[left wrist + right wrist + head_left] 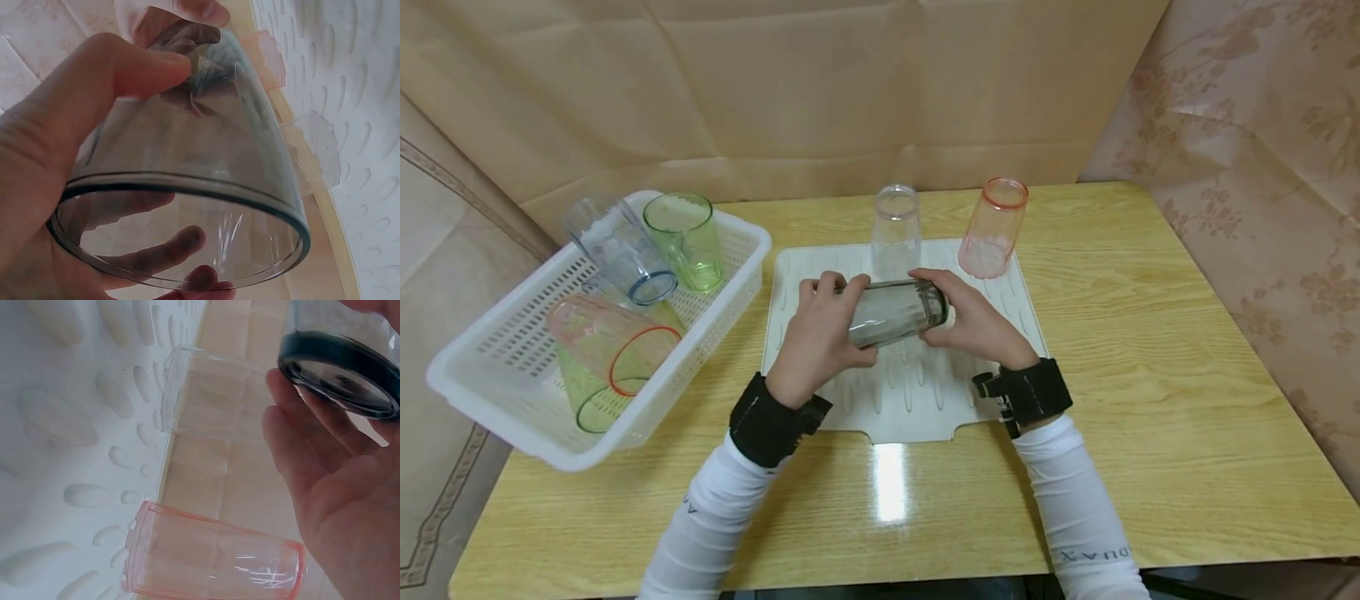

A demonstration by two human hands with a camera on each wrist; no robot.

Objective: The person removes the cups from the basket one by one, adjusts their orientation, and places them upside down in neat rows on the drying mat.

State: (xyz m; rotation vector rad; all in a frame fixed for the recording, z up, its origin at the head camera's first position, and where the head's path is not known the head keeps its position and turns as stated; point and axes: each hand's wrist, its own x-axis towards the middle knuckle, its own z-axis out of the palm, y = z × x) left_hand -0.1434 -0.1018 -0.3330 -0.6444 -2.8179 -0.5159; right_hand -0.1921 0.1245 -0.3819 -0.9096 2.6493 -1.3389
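A smoky grey drinking glass (891, 312) is held lying nearly level above the white drying mat (895, 408). My left hand (820, 333) grips it near its mouth, fingers over the top and thumb on the near side. At the other end my right hand (976, 323) holds the glass around its thick base (340, 375). The left wrist view shows the open rim (187, 190) towards the camera. Beyond the hands, a clear glass (896, 233) and a pink-tinted glass (995, 227) stand on the mat's far part, apart from each other.
To the left, a white plastic basket (505, 350) holds a blue-tinted glass (625, 250), a green mug (683, 237), a red-rimmed glass (602, 337) and a green glass (587, 392). The wooden table (1150, 375) meets a draped cloth (820, 100) at the back.
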